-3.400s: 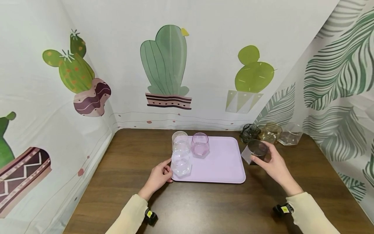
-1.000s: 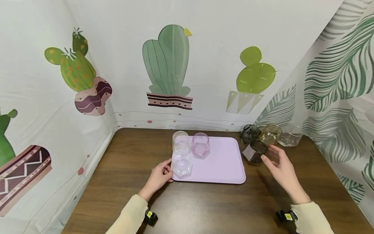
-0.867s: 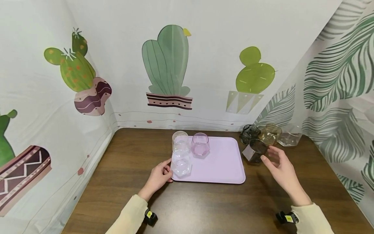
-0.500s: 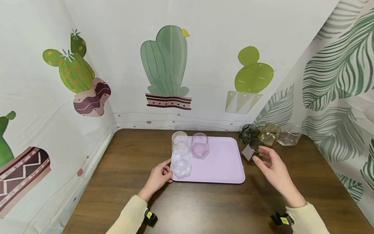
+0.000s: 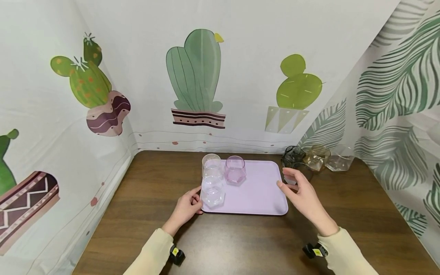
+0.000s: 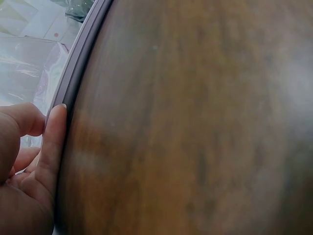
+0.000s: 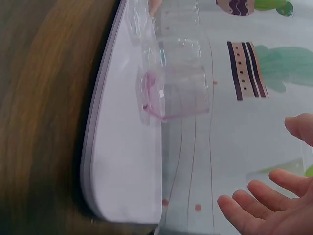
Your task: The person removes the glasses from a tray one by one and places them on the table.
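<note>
From my station, the cactus-printed backdrop (image 5: 247, 76) filled most of the head view, above a dark wooden table (image 5: 233, 244). On it I had the lilac tray (image 5: 258, 191). The right hand (image 5: 301, 194) hung by the tray's right end, apart from it, its grip wide, thumb and fingers spread. The left hand (image 5: 187, 206) pinched the tray's rim narrowly near the front left corner. Along the tray's left side I saw the front clear glass (image 5: 213, 195) and the rear clear glass (image 5: 211, 167), with the pink glass (image 5: 235, 173) just right of the rear one. At the table's back right, I made out the black glass (image 5: 293, 156), the amber glass (image 5: 317, 157) and the far clear glass (image 5: 339, 160) in a row; the smoky glass (image 5: 306, 171) was partly hidden behind the right hand.
</note>
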### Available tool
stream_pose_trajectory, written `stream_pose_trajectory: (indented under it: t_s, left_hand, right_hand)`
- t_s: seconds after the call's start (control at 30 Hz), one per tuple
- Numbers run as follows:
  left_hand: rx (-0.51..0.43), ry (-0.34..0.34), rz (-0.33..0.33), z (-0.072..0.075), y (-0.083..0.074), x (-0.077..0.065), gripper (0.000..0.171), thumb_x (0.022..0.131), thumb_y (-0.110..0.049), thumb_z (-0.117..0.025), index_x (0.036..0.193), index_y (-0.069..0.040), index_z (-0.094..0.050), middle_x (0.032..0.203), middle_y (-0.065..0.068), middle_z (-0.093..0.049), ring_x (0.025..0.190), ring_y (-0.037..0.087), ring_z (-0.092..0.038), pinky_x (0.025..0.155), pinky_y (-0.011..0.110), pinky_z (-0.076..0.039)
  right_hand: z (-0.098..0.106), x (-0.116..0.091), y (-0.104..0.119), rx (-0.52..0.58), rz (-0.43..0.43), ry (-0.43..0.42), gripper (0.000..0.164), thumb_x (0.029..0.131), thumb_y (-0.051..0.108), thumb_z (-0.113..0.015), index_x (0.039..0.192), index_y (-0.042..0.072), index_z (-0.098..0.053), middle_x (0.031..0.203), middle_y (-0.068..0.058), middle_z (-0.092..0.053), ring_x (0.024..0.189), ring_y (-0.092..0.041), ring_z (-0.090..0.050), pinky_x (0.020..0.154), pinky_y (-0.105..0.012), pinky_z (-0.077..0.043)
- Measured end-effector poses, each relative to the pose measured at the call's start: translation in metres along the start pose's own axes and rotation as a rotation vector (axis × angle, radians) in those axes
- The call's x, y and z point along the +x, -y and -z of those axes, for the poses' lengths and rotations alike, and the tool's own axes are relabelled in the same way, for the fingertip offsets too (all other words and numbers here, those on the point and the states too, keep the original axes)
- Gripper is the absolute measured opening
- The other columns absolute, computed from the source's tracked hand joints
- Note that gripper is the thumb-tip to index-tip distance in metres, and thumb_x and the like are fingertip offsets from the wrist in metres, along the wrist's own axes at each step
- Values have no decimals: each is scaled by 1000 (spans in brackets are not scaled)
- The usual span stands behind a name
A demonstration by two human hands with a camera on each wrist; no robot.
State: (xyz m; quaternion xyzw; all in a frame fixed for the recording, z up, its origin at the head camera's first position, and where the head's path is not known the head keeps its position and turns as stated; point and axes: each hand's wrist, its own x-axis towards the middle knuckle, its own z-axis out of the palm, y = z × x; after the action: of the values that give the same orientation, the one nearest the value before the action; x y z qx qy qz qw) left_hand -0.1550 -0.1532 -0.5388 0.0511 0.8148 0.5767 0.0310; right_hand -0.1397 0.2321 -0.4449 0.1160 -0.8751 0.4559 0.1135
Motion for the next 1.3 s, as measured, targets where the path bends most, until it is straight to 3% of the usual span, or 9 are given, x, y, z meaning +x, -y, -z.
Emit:
stream_pose_trajectory:
  t_s: [0.13,0.47,0.97,1.13,1.3]
  left_hand:
    - [5,-17,-5,-2,0,1,58,84,16,-64,141,13,-55,87,12,-59,62,19,-64,52,34,-66]
    - [-4,-1,-7,0,-2,0,58,85,14,-64,142,11,-55,86,11,-60,62,16,-64,52,30,-66]
    - [3,-10,-12,-1,-2,-2,59,84,15,-64,142,12,-55,86,10,-60,60,15,-62,51,33,-66]
    - [-7,-2,-9,0,-3,-2,59,84,14,-65,142,11,-55,87,18,-61,61,15,-63,52,32,-66]
    - [-16,3,-6,0,-4,-2,59,84,14,-65,142,12,-55,88,17,-61,62,15,-63,52,31,-66]
  right_hand:
    - [-11,6,5,31,0,29,48,100,15,-70,141,-3,-53,140,-24,-57,127,-42,-58,98,-58,-59]
    - [-38,23,15,83,27,67,51,96,14,-74,139,-3,-55,140,-24,-58,125,-43,-60,97,-57,-60]
    - [-71,50,16,128,15,162,68,94,19,-78,149,-5,-45,148,-24,-52,132,-47,-53,102,-58,-57]
    - [-80,59,16,156,-14,179,72,93,18,-79,150,-5,-43,150,-28,-48,135,-48,-50,106,-60,-54]
    - [-89,67,14,191,-45,188,73,93,17,-79,152,-5,-40,150,-29,-48,137,-46,-49,109,-60,-53]
